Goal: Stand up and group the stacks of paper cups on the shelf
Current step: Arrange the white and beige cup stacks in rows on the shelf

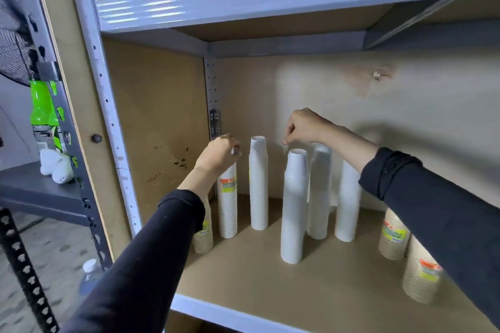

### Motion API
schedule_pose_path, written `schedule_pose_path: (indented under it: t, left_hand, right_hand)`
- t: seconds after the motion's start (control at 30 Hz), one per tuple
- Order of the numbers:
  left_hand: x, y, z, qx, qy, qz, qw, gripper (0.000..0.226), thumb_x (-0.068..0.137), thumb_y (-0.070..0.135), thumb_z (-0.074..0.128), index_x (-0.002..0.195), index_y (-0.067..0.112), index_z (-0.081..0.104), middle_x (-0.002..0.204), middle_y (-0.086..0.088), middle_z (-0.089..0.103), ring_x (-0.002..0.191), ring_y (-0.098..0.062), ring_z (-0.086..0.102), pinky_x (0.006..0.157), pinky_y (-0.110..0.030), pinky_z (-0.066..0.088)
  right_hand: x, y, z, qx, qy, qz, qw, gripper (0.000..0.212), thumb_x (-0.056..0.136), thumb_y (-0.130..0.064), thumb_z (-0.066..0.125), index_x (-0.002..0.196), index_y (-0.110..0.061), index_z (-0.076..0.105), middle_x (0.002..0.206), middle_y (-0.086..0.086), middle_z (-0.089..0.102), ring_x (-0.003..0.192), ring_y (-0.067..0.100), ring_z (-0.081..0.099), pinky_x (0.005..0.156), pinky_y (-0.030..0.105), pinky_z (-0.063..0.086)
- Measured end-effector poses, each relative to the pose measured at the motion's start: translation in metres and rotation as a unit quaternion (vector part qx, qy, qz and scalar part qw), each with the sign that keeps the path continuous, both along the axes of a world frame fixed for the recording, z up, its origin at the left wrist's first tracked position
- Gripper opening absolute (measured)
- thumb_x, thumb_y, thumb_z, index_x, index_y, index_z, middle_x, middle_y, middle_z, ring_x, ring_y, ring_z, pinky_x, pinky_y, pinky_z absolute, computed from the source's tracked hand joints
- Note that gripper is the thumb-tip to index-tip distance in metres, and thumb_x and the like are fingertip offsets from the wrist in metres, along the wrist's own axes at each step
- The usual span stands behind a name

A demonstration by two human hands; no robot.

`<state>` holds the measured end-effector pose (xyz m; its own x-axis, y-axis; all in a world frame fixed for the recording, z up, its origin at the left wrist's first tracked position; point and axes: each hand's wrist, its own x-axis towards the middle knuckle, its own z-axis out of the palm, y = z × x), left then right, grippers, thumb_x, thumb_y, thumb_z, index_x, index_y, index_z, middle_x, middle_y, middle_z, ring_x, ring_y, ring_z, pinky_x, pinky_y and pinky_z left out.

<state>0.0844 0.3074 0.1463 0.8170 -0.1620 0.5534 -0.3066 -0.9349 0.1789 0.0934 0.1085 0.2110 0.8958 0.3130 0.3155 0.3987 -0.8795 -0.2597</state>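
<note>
On the shelf (243, 278), at far left, the left hand (219, 153) curls its grip round the top of an upright labelled cup stack (227, 205). Plain white stacks (293, 205) stand beside it. The right hand (303, 126) hovers above them, fingers curled; whether its grip holds anything cannot be told.

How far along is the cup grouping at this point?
Done: every visible stack stands upright, and four plain white stacks cluster mid-shelf. In hand: the left hand has its grip on the top of the labelled white stack; the right hand hovers over the white stacks, fingers curled, nothing visible in them. Left: the brown stacks are split, one at far left, two on the right.
</note>
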Motion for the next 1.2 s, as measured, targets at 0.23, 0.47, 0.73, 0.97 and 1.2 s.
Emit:
schedule_pose_path:
  t: [0.23,0.47,0.73,0.97,1.2]
  left_hand:
    - [0.029,-0.028,0.012,0.002,0.011,-0.009,1.000,0.021,0.091,0.007,0.050,0.102,-0.006,0.063,0.106,-0.021,0.064,0.093,-0.036,0.063,0.082,-0.044,0.055]
    - [0.053,-0.040,0.023,0.011,0.052,-0.001,0.999,0.027,0.093,0.012,0.051,0.115,-0.001,0.059,0.121,-0.019,0.061,0.109,-0.037,0.059,0.093,-0.041,0.050]
    - [0.071,-0.037,0.019,0.034,0.093,-0.001,0.995,0.033,0.094,0.003,0.047,0.125,0.007,0.058,0.130,-0.014,0.058,0.116,-0.033,0.056,0.097,-0.038,0.045]
    - [0.083,-0.037,0.014,-0.010,0.092,-0.037,0.995,0.037,0.092,-0.009,0.043,0.121,0.003,0.061,0.129,-0.015,0.058,0.118,-0.031,0.056,0.101,-0.032,0.044]
    - [0.076,-0.042,0.021,0.020,0.099,-0.071,0.992,0.027,0.088,0.008,0.061,0.113,0.001,0.065,0.120,-0.014,0.063,0.113,-0.031,0.057,0.094,-0.031,0.043]
  right_hand:
    - [-0.011,-0.006,-0.019,-0.030,0.029,-0.004,0.999,0.027,0.077,-0.025,0.070,0.063,-0.002,0.065,0.053,0.003,0.050,0.053,0.016,0.042,0.048,0.025,0.030]
    - [-0.009,-0.011,-0.025,-0.037,-0.005,-0.031,0.999,0.044,0.077,-0.019,0.069,0.048,-0.010,0.037,0.052,0.006,0.033,0.064,0.025,0.039,0.047,0.026,0.027]
    - [-0.002,-0.017,-0.030,-0.013,0.000,-0.012,1.000,0.018,0.078,-0.010,0.065,0.090,0.004,0.070,0.100,0.019,0.069,0.094,0.031,0.064,0.077,0.034,0.051]
    - [0.004,-0.036,-0.034,0.010,-0.003,0.028,1.000,0.015,0.076,-0.004,0.064,0.085,0.007,0.069,0.094,0.022,0.070,0.082,0.031,0.058,0.071,0.027,0.042]
    - [0.002,-0.053,-0.031,0.044,-0.001,0.082,0.996,0.018,0.075,0.000,0.068,0.093,0.004,0.073,0.099,0.018,0.071,0.089,0.024,0.064,0.083,0.029,0.047]
